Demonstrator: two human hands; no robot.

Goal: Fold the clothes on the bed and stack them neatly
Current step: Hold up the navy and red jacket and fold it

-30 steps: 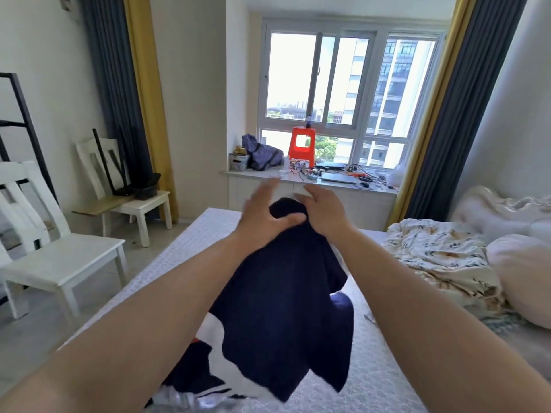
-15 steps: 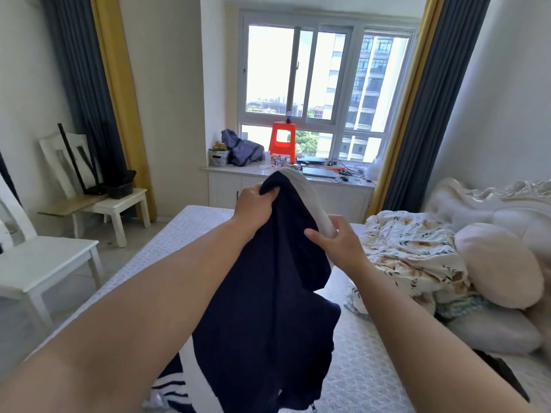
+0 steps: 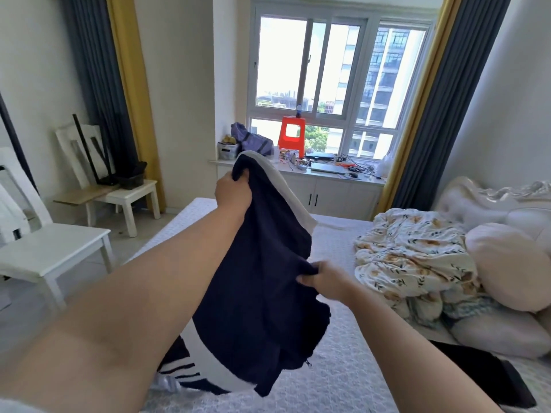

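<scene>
A navy knit garment (image 3: pixel 262 281) with a white band and white stripes near its lower edge hangs in the air over the bed (image 3: pixel 343 380). My left hand (image 3: pixel 234 190) grips its top corner, raised high. Lower and to the right, my right hand (image 3: pixel 323 278) pinches the garment's side edge. The bottom of the garment trails down toward the mattress, partly hidden behind my left forearm.
A crumpled floral quilt (image 3: pixel 408 257) and pale pillows (image 3: pixel 507 263) lie at the right of the bed. A black item (image 3: pixel 483 380) lies near the right front. White chairs (image 3: pixel 44 251) stand left of the bed. A cluttered window ledge (image 3: pixel 328 171) is beyond.
My right hand has slid down along the garment's edge, away from my left hand, which stays raised. The garment has spread out between them.
</scene>
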